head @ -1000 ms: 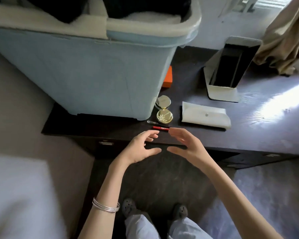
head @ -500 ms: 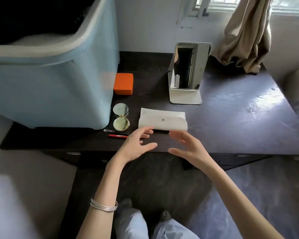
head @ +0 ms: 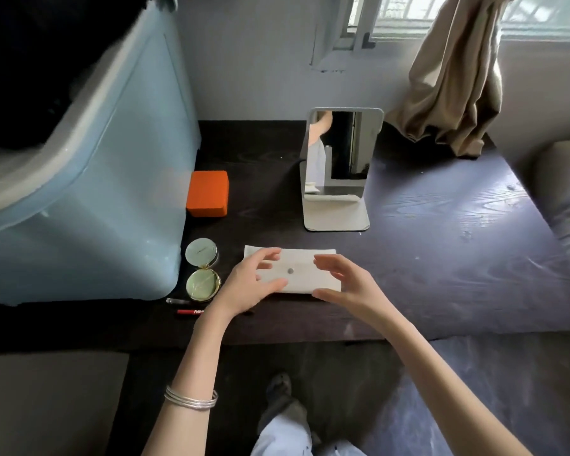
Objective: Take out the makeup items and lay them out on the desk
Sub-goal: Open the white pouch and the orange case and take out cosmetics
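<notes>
Hands (head: 249, 284) open over pouch (head: 305, 274) edges

Daylight from the window (head: 405, 14) beyond your right hand (head: 349, 284) glares off the desk (head: 458, 232) there. Left of your left hand (head: 247, 284), the bin (head: 89, 179) looks dim, blurred and bowed.
</notes>
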Motion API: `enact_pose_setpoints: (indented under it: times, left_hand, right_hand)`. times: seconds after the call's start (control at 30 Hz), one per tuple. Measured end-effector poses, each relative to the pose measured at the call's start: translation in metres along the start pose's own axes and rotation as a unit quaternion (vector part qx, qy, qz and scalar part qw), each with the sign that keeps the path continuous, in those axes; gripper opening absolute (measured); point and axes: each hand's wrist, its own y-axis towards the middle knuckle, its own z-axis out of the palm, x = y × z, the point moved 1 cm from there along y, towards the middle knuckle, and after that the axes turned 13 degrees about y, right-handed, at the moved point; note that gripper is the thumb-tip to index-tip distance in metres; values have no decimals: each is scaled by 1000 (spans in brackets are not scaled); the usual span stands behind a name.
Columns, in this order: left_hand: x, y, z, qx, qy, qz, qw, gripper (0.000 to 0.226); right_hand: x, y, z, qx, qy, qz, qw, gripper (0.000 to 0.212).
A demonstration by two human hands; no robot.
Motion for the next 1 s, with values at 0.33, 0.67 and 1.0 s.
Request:
enact_pose_setpoints:
  times: [0.33,0.67,1.0]
  left_hand:
    - [11,67,-35,-43,21,-42,998,56]
    - [26,114,-54,-152,-19,-124,980,55]
    - [77,176,-78,-195,-12,-259,946,71]
  right_hand:
    - [16,90,-1,32,-9,6,999,54]
    - [21,186,6,126,-33,-18,991,59]
    - [4,276,56,152,-52,20,987,63]
